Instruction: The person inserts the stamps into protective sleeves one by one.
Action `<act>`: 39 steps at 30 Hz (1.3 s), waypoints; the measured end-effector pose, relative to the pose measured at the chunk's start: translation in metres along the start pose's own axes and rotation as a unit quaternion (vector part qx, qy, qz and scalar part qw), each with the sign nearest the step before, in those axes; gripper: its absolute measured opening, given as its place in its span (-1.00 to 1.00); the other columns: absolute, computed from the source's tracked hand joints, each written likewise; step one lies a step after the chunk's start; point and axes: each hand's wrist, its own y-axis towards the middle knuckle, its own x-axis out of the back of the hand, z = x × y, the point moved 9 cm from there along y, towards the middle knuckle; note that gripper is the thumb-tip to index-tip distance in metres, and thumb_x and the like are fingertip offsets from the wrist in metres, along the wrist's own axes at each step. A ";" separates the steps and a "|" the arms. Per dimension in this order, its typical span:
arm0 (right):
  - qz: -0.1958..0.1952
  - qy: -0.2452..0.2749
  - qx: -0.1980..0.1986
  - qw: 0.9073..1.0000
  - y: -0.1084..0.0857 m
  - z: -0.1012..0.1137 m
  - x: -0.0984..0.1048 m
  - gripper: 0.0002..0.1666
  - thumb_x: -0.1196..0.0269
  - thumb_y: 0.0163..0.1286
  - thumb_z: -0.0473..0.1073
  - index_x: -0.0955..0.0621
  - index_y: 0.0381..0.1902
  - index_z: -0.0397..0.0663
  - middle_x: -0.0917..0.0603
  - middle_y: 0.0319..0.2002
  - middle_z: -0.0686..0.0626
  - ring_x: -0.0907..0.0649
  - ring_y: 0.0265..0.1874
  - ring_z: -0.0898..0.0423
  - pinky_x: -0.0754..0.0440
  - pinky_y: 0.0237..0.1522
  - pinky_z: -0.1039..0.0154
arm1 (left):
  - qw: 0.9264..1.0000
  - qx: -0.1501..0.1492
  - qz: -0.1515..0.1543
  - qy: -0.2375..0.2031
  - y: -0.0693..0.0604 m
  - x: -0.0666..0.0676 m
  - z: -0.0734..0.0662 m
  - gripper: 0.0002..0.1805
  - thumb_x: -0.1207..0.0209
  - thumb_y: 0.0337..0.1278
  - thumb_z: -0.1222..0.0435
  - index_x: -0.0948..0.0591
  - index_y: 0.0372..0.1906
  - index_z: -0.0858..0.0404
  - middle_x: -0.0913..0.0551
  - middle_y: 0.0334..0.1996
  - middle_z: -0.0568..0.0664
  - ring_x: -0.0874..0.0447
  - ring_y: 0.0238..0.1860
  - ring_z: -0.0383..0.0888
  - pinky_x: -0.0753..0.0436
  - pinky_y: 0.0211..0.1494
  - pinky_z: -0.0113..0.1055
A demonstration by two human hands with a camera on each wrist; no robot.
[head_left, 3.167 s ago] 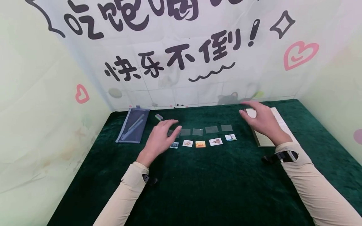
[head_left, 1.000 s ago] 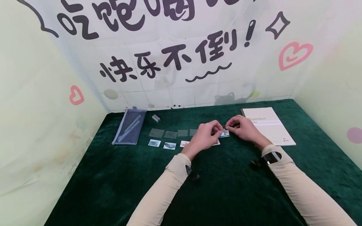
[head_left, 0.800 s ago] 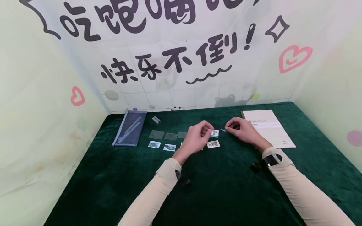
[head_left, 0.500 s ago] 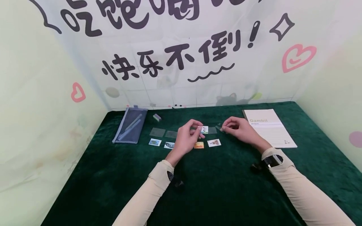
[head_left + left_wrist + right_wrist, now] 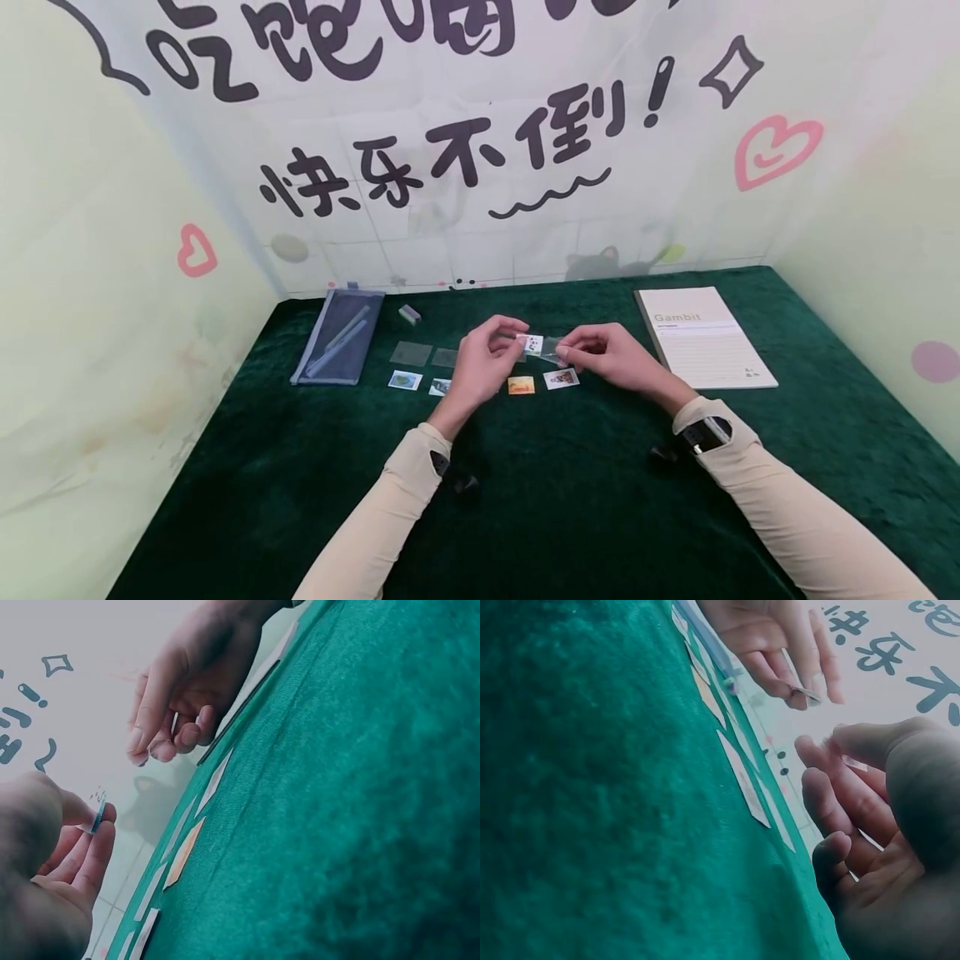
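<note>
Two hands up over the green cloth (image 5: 555, 500), close to each other but not touching. The left hand (image 5: 480, 362) pinches a small panda card (image 5: 534, 344) between thumb and fingers, held off the cloth. The right hand (image 5: 611, 354) has a clear plastic piece (image 5: 551, 348) pinched by its edge, right beside the card. Looks like a mini sleeve, though I can't tell if it's really a pocket. Card's outside it anyway; the right wrist view shows a gap between the two sets of fingertips.

More clear pieces (image 5: 411, 353) lie flat in a row, partly blocked by the left hand. Nearer the person is a row of picture cards (image 5: 521, 385), including an orange one and a blue-green one.

Obvious container is the blue see-through pouch (image 5: 351, 362) lying flat on the left, with what look like two pens (image 5: 337, 347) slanting inside. An eraser-like block (image 5: 409, 314) sits outside it, near its top right corner. A "Gambit" notebook (image 5: 705, 346) lies off to the right.
</note>
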 end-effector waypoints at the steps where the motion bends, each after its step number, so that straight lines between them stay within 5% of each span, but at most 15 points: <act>1: 0.001 0.002 0.001 1.000 0.000 0.000 -0.001 -0.74 -0.30 0.65 0.03 -0.78 0.04 0.03 -0.85 -0.14 -0.05 -0.77 -0.19 -0.02 -0.69 -0.05 0.20 | 1.000 0.001 0.001 0.000 0.000 0.000 0.000 -0.80 -0.29 0.57 0.23 -0.71 0.16 0.01 -0.75 0.11 -0.02 -0.85 0.07 -0.14 -0.79 0.25 -0.16; 15: 0.038 0.031 -0.013 0.999 -0.003 -0.010 -0.012 -0.67 -0.22 0.69 0.08 -0.73 0.00 -0.03 -0.83 -0.16 -0.09 -0.77 -0.19 -0.07 -0.69 -0.02 0.10 | 1.000 0.006 0.002 0.001 -0.001 -0.001 0.005 -0.83 -0.24 0.62 0.13 -0.72 0.12 0.02 -0.77 0.07 -0.04 -0.88 -0.04 -0.17 -0.81 0.20 -0.13; 39: 0.022 0.029 -0.049 0.998 -0.003 -0.022 -0.007 -0.62 -0.24 0.66 0.18 -0.76 -0.04 0.03 -0.78 -0.26 -0.13 -0.67 -0.32 -0.09 -0.58 -0.17 0.19 | 1.000 -0.008 0.017 0.001 0.000 -0.004 0.007 -0.81 -0.24 0.61 0.11 -0.71 0.11 0.04 -0.83 -0.07 -0.07 -0.86 -0.13 -0.20 -0.81 0.14 -0.22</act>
